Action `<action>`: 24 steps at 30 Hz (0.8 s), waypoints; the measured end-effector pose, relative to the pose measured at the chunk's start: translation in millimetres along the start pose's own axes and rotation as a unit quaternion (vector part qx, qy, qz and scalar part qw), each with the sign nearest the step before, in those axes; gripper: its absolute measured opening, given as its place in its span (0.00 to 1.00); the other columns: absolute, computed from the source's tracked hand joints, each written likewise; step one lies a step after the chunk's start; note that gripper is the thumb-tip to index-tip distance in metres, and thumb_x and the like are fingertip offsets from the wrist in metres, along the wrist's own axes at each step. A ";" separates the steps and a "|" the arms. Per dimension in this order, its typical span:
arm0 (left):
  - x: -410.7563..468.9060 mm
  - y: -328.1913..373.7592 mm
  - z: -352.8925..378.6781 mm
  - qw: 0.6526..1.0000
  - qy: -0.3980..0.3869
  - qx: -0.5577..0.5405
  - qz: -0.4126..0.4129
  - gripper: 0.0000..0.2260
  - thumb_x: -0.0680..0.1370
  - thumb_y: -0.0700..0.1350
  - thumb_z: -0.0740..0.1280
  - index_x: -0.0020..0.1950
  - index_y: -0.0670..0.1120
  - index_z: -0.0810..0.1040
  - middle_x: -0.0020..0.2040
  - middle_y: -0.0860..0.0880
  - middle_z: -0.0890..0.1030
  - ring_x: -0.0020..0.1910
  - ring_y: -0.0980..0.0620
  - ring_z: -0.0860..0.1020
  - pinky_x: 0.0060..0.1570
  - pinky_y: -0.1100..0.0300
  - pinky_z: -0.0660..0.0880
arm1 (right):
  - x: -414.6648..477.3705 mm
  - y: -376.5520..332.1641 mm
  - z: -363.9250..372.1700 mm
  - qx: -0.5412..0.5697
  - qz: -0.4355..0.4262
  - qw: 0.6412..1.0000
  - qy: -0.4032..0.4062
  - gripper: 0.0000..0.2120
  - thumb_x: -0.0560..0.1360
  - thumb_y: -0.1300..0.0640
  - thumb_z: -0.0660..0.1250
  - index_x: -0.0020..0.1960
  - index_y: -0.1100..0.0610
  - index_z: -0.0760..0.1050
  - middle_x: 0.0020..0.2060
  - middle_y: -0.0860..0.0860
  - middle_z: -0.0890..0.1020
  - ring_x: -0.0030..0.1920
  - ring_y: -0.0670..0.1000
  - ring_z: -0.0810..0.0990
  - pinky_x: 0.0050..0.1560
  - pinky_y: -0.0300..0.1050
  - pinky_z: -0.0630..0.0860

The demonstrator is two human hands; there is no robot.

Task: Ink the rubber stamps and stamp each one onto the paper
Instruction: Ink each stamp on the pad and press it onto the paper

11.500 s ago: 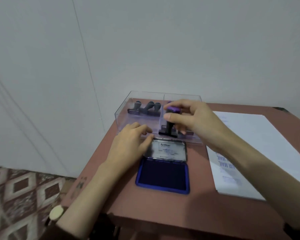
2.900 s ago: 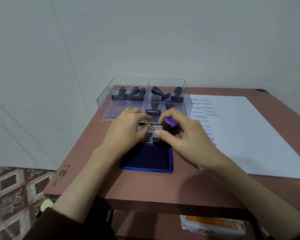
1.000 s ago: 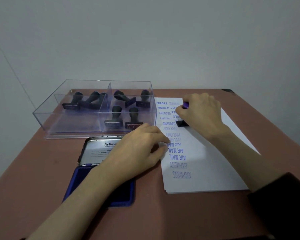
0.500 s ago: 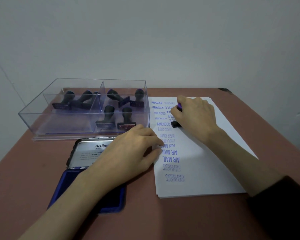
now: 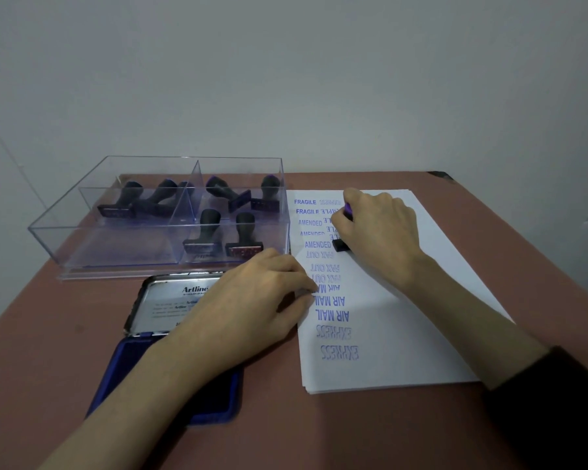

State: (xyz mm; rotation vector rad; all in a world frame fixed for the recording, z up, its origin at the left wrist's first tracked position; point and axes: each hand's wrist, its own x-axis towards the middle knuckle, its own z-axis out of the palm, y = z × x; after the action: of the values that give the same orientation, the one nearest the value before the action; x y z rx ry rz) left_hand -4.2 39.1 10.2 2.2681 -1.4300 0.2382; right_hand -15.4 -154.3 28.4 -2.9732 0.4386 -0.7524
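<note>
The right hand is curled tightly around a rubber stamp, whose dark base sits flat on the paper just right of the column of blue prints, beside the lowest "AMENDED" mark; a purple cap shows between the fingers. The left hand lies flat with fingers loosely spread, holding nothing, its fingertips resting on the sheet's left edge while the palm hangs over the open ink pad. The step in hand looks like the press itself. To do it well, the force should go straight down through the handle, without rocking or sliding, so the lettering does not smear or ghost as some fainter prints nearby have. The left hand should pin the sheet so the lift-off does not drag it. The lift should be vertical and clean. More stamps wait in the clear divided box behind the pad, three in the left compartment and four in the right.
</note>
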 end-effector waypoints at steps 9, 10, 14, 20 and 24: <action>0.1 -1.7 1.0 1.000 0.001 -0.015 0.001 0.18 0.75 0.56 0.56 0.52 0.50 0.82 0.47 0.56 0.80 0.45 0.57 0.74 0.43 0.60 0.76 | -0.8 -1.0 -2.1 0.002 0.006 1.000 0.002 0.09 0.77 0.54 0.57 0.40 0.57 0.64 0.27 0.48 0.64 0.31 0.54 0.65 0.27 0.43 0.53; 0.1 -2.1 1.1 1.000 0.002 -0.017 0.001 0.18 0.75 0.56 0.57 0.52 0.50 0.82 0.47 0.56 0.80 0.45 0.57 0.74 0.44 0.59 0.76 | 0.2 -1.0 -2.2 0.011 0.009 1.000 0.000 0.09 0.77 0.54 0.57 0.40 0.57 0.64 0.27 0.48 0.64 0.32 0.55 0.65 0.27 0.43 0.53; 0.5 -2.1 0.9 1.000 0.003 -0.027 -0.007 0.15 0.75 0.54 0.59 0.52 0.50 0.82 0.48 0.57 0.80 0.46 0.57 0.75 0.46 0.58 0.75 | 6.1 2.8 -1.1 0.100 0.059 0.993 -0.022 0.09 0.74 0.54 0.60 0.40 0.59 0.69 0.29 0.50 0.70 0.36 0.56 0.70 0.30 0.43 0.58; -0.4 -5.0 -3.5 0.999 0.000 -0.036 -0.011 0.17 0.74 0.56 0.58 0.52 0.51 0.82 0.47 0.57 0.82 0.45 0.58 0.75 0.47 0.65 0.72 | -1.7 16.6 -23.6 0.360 0.178 0.914 -0.057 0.18 0.73 0.46 0.67 0.36 0.60 0.69 0.29 0.49 0.69 0.31 0.50 0.66 0.34 0.42 0.62; -3.2 -6.4 -19.2 0.998 0.048 -0.032 -0.030 0.14 0.73 0.52 0.61 0.49 0.49 0.83 0.46 0.55 0.83 0.45 0.54 0.77 0.46 0.60 0.74 | -18.5 -2.7 -51.1 0.454 0.166 0.864 -0.138 0.09 0.72 0.51 0.69 0.38 0.54 0.72 0.32 0.47 0.71 0.30 0.47 0.67 0.31 0.40 0.64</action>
State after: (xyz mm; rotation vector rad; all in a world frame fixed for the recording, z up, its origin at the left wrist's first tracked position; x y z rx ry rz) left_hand 1.7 52.8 24.2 2.2137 -1.3001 0.2755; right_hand -54.3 -145.2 65.3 -1.9937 0.4046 -0.3316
